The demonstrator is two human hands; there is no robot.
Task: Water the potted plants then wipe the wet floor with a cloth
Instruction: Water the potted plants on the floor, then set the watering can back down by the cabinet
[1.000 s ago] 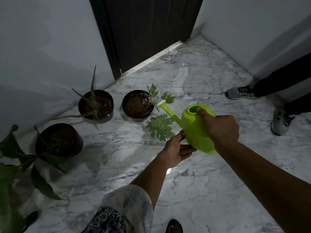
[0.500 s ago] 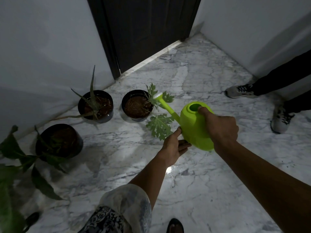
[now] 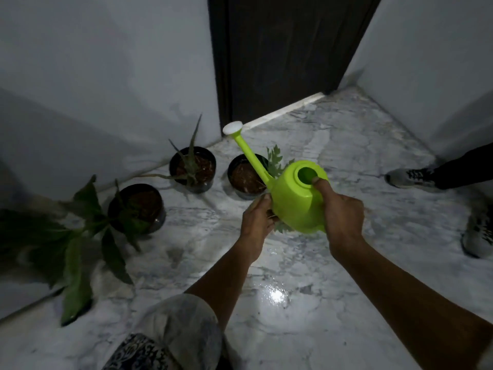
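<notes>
A lime-green watering can [image 3: 296, 198] is held level over the marble floor, its long spout and white rose [image 3: 233, 127] pointing up and away. My right hand [image 3: 342, 218] grips its handle side, thumb at the fill hole. My left hand [image 3: 256, 218] supports the can's left underside. Three black pots stand along the left wall: one with a lobed-leaf seedling [image 3: 246, 177] just beyond the can, one with a spiky aloe [image 3: 192, 168], one with a broad-leaf plant [image 3: 137, 206].
A dark door [image 3: 282, 54] closes the far end between white walls. Another person's legs and grey shoes [image 3: 410, 177] stand at the right. A wet shine [image 3: 276, 296] lies on the floor below my arms. Large leaves [image 3: 72, 263] spread at the left.
The can has been tipped back: its spout rose from over the seedling pot to point upward. My view shifted so the pots sit more to the centre.
</notes>
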